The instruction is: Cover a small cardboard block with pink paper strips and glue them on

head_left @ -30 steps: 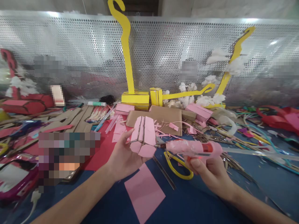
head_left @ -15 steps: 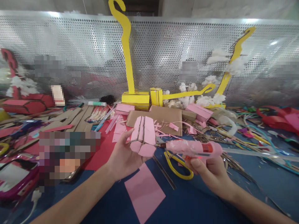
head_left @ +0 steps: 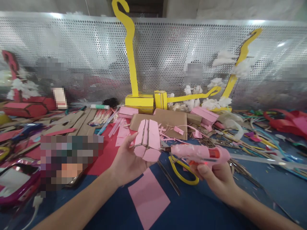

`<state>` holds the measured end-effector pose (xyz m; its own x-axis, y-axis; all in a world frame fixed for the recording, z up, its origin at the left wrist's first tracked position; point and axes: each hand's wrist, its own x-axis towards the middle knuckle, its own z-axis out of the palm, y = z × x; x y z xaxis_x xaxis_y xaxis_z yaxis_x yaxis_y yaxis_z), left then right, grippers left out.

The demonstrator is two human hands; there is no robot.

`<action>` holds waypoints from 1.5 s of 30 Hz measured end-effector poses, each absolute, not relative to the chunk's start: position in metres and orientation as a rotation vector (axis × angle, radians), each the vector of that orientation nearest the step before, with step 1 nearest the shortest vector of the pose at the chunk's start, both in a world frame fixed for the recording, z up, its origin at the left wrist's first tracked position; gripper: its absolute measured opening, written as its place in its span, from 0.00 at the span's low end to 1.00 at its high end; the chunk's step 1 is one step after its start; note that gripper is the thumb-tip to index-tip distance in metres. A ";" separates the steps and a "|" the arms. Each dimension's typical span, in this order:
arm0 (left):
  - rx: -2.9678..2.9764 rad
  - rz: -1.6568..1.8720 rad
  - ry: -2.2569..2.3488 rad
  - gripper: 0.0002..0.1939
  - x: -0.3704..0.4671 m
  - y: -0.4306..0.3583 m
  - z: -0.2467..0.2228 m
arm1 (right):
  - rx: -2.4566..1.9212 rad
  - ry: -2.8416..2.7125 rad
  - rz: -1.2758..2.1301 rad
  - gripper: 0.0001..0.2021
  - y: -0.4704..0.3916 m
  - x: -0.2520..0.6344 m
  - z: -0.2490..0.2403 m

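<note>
A small pink faceted paper box [head_left: 151, 135] with dark seams is held up in my left hand [head_left: 127, 163], thumb at its left side and fingers beneath. My right hand [head_left: 216, 180] grips a pink glue gun [head_left: 192, 151], its metal nozzle pointing left at the box's lower right edge. Whether the nozzle touches the box I cannot tell. Below the box lies a pink paper square [head_left: 149, 198] on the blue table. Yellow-handled scissors [head_left: 183, 174] rest beneath the glue gun, partly hidden by it.
Yellow hook-shaped pieces [head_left: 130, 54] stand by the perforated metal panel [head_left: 96, 48]. Brown cardboard [head_left: 171, 119], pink boxes [head_left: 205, 115] and paper scraps lie behind my hands. Red paper [head_left: 103, 159] and a purple case [head_left: 21, 188] are at left. A clear glue stick [head_left: 261, 158] extends right.
The pink box and the glue gun have shifted very slightly. Both hands keep their holds.
</note>
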<state>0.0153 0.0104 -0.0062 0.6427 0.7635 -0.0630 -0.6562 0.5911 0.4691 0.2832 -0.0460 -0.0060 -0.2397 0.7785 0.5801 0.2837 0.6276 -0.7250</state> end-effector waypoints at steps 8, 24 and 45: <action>0.410 0.861 0.298 0.26 0.016 0.009 -0.005 | -0.851 -1.798 0.587 0.21 -0.046 0.284 -0.007; 0.405 0.862 0.177 0.23 0.015 0.011 -0.003 | -0.847 -1.813 0.466 0.21 -0.045 0.284 -0.006; 0.386 0.869 0.216 0.24 0.014 0.011 -0.003 | -0.852 -1.780 0.515 0.17 -0.046 0.282 -0.006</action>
<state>0.0137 0.0108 -0.0025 0.6296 0.7764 -0.0286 -0.6994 0.5824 0.4144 0.2824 -0.0458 -0.0056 -0.1984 0.7546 0.6255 0.3039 0.6541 -0.6927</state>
